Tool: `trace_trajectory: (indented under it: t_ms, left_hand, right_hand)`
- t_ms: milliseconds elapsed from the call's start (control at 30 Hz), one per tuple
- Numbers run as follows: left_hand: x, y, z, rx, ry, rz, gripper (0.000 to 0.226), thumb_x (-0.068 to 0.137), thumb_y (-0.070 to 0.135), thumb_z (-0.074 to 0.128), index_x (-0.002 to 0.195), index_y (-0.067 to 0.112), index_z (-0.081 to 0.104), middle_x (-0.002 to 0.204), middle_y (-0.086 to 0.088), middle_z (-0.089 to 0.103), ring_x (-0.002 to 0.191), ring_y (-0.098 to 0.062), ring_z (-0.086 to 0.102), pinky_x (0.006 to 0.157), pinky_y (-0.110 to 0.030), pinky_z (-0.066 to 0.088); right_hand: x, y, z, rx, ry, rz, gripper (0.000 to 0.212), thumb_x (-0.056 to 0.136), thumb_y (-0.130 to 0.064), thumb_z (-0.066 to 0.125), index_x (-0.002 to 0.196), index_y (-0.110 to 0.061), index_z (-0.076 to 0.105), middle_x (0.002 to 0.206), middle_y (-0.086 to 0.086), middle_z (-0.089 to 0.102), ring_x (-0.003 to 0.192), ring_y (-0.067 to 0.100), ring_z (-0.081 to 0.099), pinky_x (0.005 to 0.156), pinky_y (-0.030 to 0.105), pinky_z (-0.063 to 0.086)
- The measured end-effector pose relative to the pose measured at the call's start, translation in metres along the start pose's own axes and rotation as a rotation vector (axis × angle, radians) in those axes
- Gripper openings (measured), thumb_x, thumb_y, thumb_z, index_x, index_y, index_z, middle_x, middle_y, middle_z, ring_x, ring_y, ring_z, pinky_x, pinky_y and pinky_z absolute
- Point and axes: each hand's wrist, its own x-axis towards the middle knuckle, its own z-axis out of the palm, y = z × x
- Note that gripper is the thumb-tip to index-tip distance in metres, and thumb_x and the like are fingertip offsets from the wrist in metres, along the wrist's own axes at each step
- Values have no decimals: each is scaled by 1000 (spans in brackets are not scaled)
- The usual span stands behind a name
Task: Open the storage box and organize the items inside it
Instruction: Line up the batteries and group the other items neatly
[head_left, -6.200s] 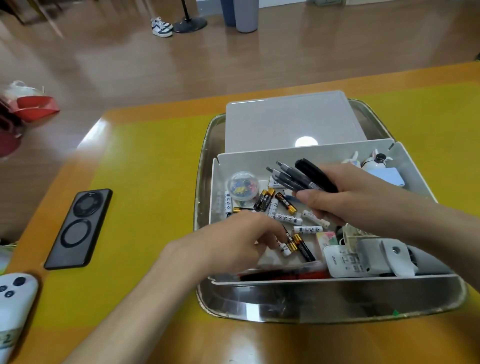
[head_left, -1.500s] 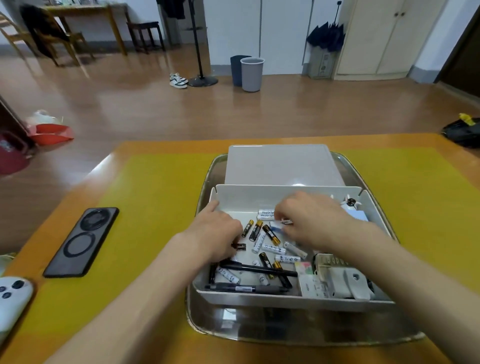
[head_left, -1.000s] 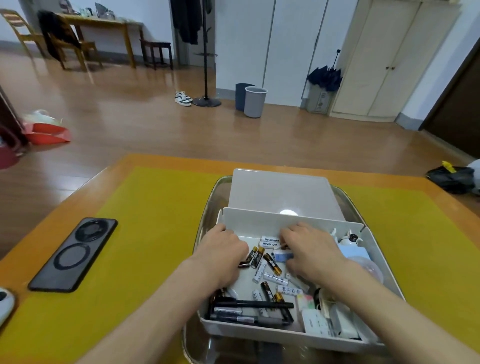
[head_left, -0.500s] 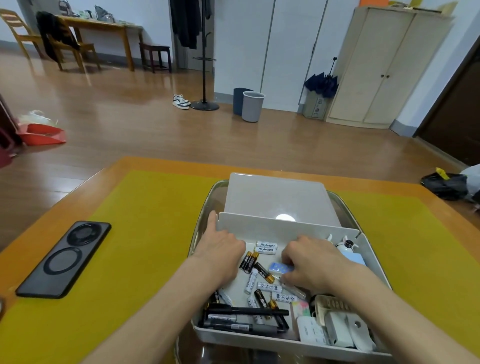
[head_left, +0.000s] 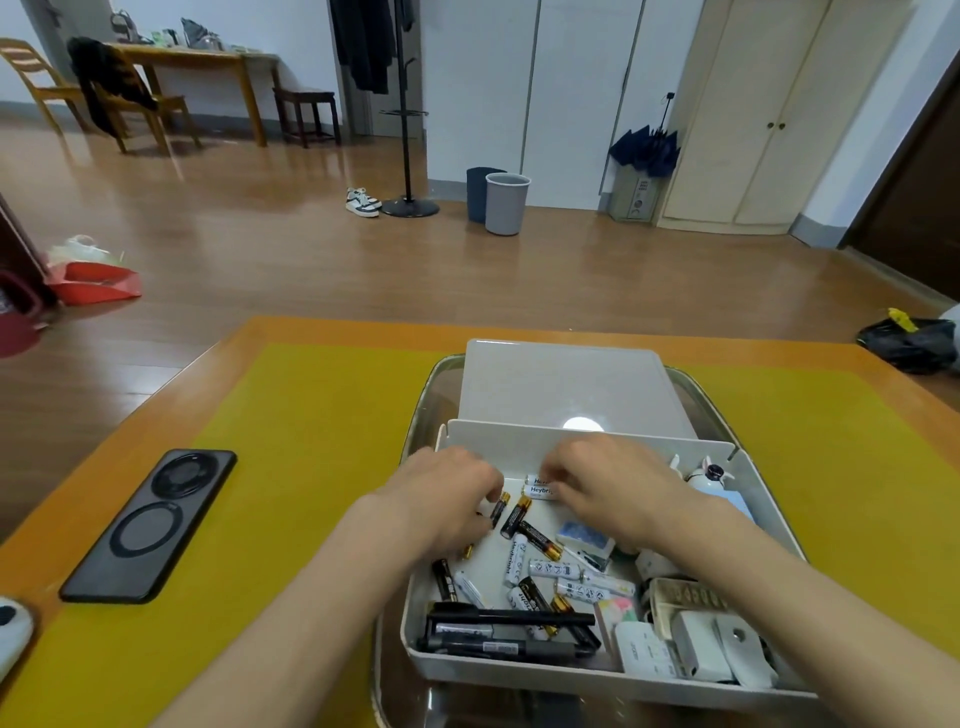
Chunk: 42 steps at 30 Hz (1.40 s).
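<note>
Head cam: bench (head_left: 322, 415) w/ yellow mat is carrying a metal tray (head_left: 423, 395); storage box (head_left: 519, 670) is sitting open in it, lid (head_left: 566, 384) behind. Left hand (head_left: 447, 493) and right hand (head_left: 608, 483) are reaching in, fingers curled over batteries (head_left: 540, 538) at the far wall; can't tell if gripping. Pens (head_left: 509, 618) are lying along the near wall.

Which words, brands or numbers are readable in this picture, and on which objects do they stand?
"Heybri": partly hidden by the right hand, on the nearer white battery at the back of the storage box.
"Heybright", probably: on an upright white battery, blurred.
Print on the pens, the other batteries and the white adapter: too small to read.
</note>
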Motion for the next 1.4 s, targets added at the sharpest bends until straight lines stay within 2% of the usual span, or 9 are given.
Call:
trace_trajectory:
  t_ms: [100,233,400,533,733,933,1000,1200,1400]
  left_hand:
    - [-4,-9,-5,-58,96,50,30,93,39,58,121,29,62,121,4,62,114,-19,53,88,-35,43]
    - [-12,-14,-4,-92,132,48,29,94,41,55,120,30,62,119,5,61,114,-17,51,86,-34,40]
    - [-17,-20,-7,-122,162,44,27,96,39,55,121,30,62,120,6,60,115,-16,51,90,-34,41]
    - [-19,-27,-11,-132,226,48,24,97,33,55,119,31,63,122,9,58,116,-14,48,93,-34,42]
    - [-18,-31,-10,-117,217,66,23,97,30,55,117,30,64,120,7,61,115,-16,50,96,-33,38]
    - [-16,-14,-3,39,110,101,12,89,25,59,95,26,69,97,4,73,97,-19,62,114,-40,26]
    - [-16,-10,1,93,73,93,15,87,22,58,94,25,71,92,4,72,96,-21,62,113,-41,23]
    - [-12,-4,2,107,-59,5,23,87,23,63,110,22,66,108,-1,65,115,-23,50,108,-50,28]
    - [-5,5,1,186,-74,-19,30,86,25,68,114,18,63,119,-6,61,120,-26,47,107,-51,30]
  right_hand:
    - [13,-5,10,-110,-48,-37,16,92,-18,52,97,-18,67,102,1,67,94,25,63,76,39,54]
    - [16,-6,18,-125,-110,-20,8,88,-22,58,92,-17,65,100,0,62,91,27,61,70,37,50]
    - [12,-13,22,0,-212,65,25,84,-37,70,105,-24,63,97,-7,57,88,19,54,71,34,45]
    - [16,-19,19,5,-295,76,23,81,-33,72,95,-29,55,92,-8,57,83,17,54,61,30,37]
    - [17,-19,11,144,-478,55,31,81,-19,80,107,-32,70,103,-13,66,88,10,64,72,28,54]
    - [7,-25,10,198,-275,-3,9,83,-36,76,86,-37,67,90,-17,69,77,-1,60,63,24,46]
    - [2,-33,12,197,-242,-63,14,85,-39,73,98,-34,72,99,-15,68,86,4,59,72,28,48]
    - [-2,-52,30,95,-244,-164,14,93,-29,67,105,-24,72,107,-5,61,105,15,48,80,41,49]
    - [-13,-41,26,117,-188,-205,21,90,-11,60,102,-29,62,81,-19,48,90,9,41,75,37,45]
